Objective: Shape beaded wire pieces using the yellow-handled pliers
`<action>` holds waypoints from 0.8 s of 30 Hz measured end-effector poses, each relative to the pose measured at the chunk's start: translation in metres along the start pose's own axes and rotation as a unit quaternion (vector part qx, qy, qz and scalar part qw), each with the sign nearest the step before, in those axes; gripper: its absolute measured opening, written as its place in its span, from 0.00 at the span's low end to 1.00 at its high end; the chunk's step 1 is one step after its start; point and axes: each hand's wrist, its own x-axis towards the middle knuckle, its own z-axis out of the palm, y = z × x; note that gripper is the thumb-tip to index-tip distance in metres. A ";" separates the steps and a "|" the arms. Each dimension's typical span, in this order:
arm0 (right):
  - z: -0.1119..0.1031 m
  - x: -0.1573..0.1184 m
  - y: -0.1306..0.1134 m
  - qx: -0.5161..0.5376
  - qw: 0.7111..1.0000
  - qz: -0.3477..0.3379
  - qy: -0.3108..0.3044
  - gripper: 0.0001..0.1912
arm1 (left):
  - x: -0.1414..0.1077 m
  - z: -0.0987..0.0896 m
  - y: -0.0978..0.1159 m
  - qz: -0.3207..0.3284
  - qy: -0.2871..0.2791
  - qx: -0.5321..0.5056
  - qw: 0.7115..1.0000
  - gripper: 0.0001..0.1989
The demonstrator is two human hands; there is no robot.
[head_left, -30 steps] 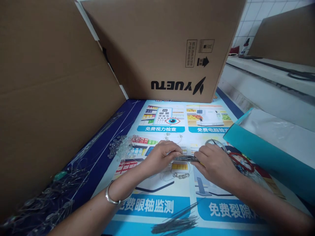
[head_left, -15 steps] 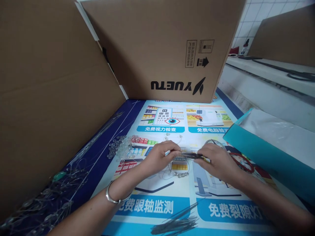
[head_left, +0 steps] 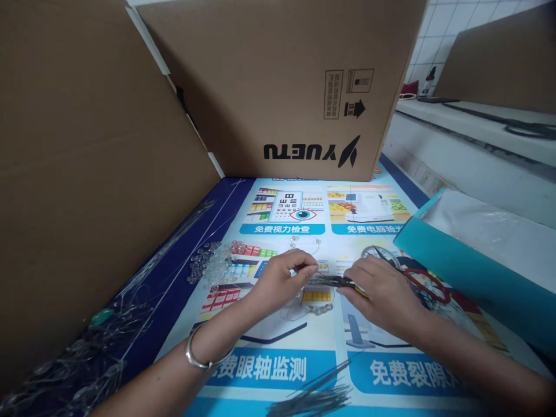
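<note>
My right hand is closed around needle-nose pliers with a bit of yellow on the handle. Their dark jaws point left and reach the fingertips of my left hand. That hand pinches a thin wire, which loops down toward the printed sheet; the wire's end is hidden by the fingers. Clear beads sit on the loop just below the jaws. Another curved piece of wire with a clear bead lies beyond my hands. A pile of clear and pinkish beads rests to the left.
Cut dark wires lie at the front. Tangled beaded wires spread along the left, by a cardboard panel. A teal box stands at right, beside a red-handled tool.
The pliers have shifted slightly left and down, their jaws now closer to my left fingertips. My left hand has barely moved; the view has shifted a little.
</note>
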 end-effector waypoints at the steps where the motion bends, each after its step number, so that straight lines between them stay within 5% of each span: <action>1: 0.000 -0.001 -0.002 -0.010 1.000 0.006 -0.002 0.11 | 0.000 0.001 0.000 0.003 -0.001 0.000 1.000 0.06; 24: 0.010 -0.003 -0.010 -0.043 0.999 0.015 -0.002 0.12 | 0.001 0.006 -0.005 0.026 -0.015 -0.031 0.999 0.06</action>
